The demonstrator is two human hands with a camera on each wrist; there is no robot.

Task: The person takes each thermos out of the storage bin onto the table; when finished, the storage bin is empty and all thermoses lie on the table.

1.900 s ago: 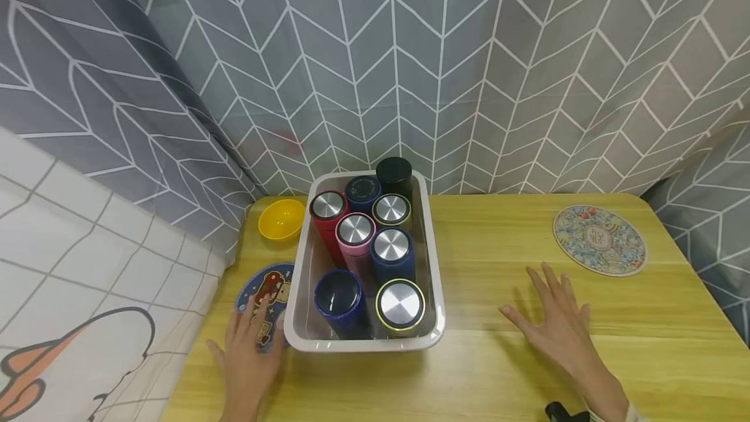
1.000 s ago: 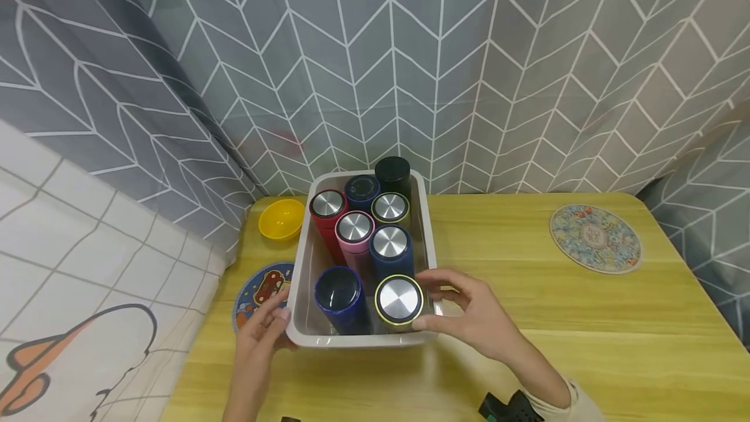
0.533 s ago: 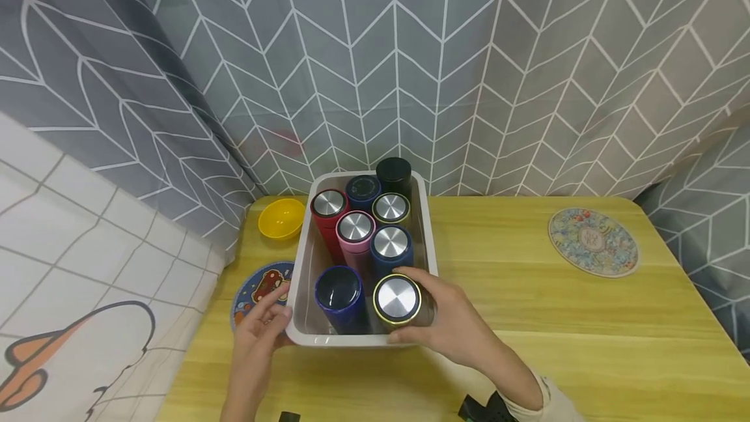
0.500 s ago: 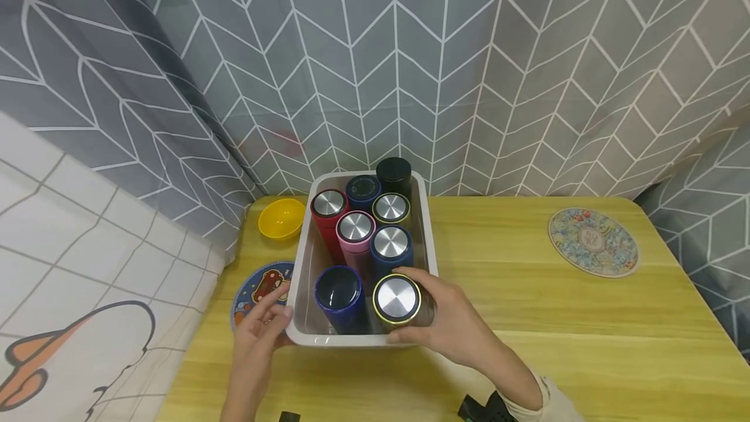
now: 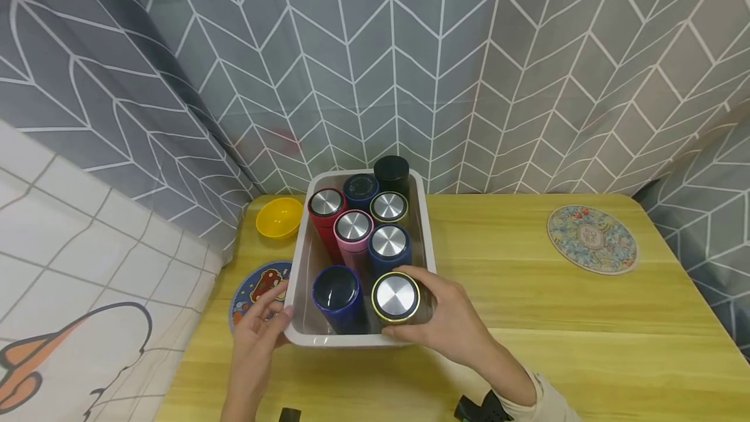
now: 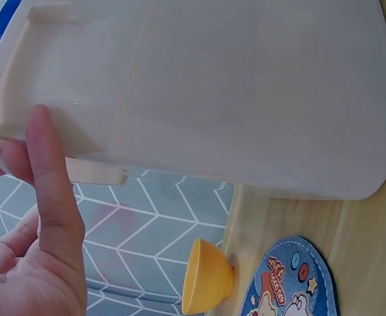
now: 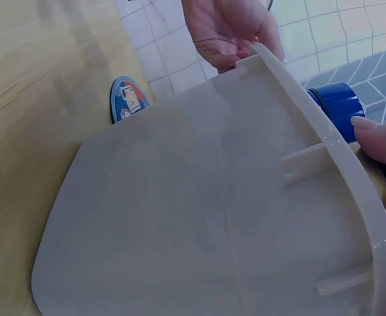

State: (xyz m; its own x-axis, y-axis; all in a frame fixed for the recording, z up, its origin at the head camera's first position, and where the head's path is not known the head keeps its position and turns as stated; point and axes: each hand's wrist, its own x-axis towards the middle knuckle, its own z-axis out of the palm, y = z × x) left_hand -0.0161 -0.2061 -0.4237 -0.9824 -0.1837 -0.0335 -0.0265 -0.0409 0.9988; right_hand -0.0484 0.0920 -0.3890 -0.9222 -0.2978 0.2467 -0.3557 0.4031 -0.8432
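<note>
A white plastic bin (image 5: 351, 341) holds several upright thermos bottles. At its front left corner my left hand (image 5: 258, 331) grips the rim; in the left wrist view one finger of that hand (image 6: 54, 243) lies against the outer wall (image 6: 245, 85) under the rim. My right hand (image 5: 451, 318) reaches over the right rim and holds a thermos bottle with a yellow-ringed steel lid (image 5: 396, 296), thumb at its front and fingers behind. The bottle's lower body is hidden in the bin. Beside it stands a blue bottle with a dark top (image 5: 336, 288).
Behind are a pink bottle (image 5: 353, 226), a red bottle (image 5: 326, 204), a black bottle (image 5: 391, 173) and more blue ones. Left of the bin lie a yellow bowl (image 5: 278, 217) and a round blue mat (image 5: 252, 292). A patterned round mat (image 5: 592, 239) lies far right. A grey curtain (image 5: 375, 70) hangs behind.
Both hands were open over the table and blue mat. The left then took the bin's rim; the right moved left and closed round the yellow-ringed bottle. Little has moved in the last half second.
</note>
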